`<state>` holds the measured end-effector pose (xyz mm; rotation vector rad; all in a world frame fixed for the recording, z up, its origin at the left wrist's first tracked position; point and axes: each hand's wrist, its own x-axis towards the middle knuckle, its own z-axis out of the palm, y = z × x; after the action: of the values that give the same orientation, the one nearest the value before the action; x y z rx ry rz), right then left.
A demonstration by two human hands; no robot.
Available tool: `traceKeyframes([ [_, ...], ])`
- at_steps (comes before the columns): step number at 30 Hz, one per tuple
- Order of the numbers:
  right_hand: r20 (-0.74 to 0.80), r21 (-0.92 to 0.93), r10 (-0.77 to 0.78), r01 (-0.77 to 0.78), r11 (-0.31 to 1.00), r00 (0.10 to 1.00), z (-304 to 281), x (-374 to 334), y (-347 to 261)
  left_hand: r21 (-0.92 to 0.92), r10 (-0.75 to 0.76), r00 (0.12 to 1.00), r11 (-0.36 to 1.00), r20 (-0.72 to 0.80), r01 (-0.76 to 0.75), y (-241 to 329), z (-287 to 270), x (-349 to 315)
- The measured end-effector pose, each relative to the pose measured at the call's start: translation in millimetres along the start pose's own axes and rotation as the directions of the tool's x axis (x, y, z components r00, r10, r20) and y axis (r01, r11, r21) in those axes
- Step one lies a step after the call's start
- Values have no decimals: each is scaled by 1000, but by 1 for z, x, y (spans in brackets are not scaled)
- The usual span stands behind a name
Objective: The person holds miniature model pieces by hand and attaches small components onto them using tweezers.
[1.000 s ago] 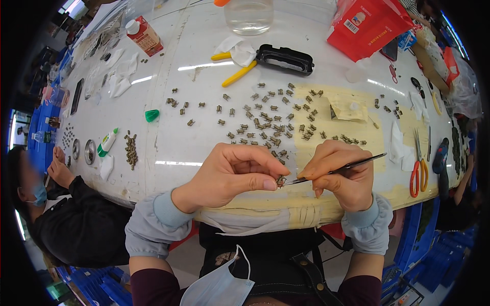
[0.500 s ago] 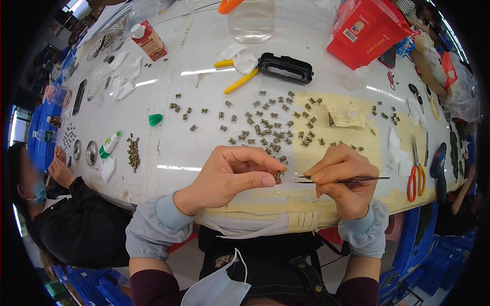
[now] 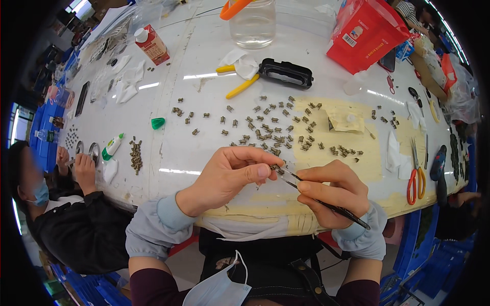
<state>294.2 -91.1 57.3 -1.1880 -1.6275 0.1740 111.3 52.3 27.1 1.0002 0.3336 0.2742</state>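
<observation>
Between thumb and forefinger, my left hand pinches a small bronze-coloured metal part. My right hand grips dark tweezers, whose thin tips reach to the pinched part; whether they grasp it is too small to tell. Both hands are above the near edge of the table. Just beyond them, several similar small metal parts lie scattered over the white surface and the yellowish taped area.
Scissors with red and orange handles lie at the right. Yellow-handled pliers, a black case, a water jar and a red bag stand farther back. At the left are a glue bottle and a co-worker's hands.
My right hand has turned, swinging the tweezers from nearly level to slanted, their tips now at the part in my left hand. The co-worker's hands have come together at the round metal dishes.
</observation>
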Motion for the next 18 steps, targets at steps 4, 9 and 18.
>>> traceKeyframes([
  [4, -17, -21, -31, 31, 999, 999, 3, -4, 3, -58, -23, 1000, 998, -11, 22, 1, 6, 0],
  [9, -8, -46, -72, 72, 996, 997, 9, -3, 5, -92, -58, 998, 994, -10, 57, 0, 1, -2],
  [18, 26, -82, -75, 77, 994, 997, 7, -4, 2, -117, -44, 999, 992, 22, 46, -2, 4, -1],
])
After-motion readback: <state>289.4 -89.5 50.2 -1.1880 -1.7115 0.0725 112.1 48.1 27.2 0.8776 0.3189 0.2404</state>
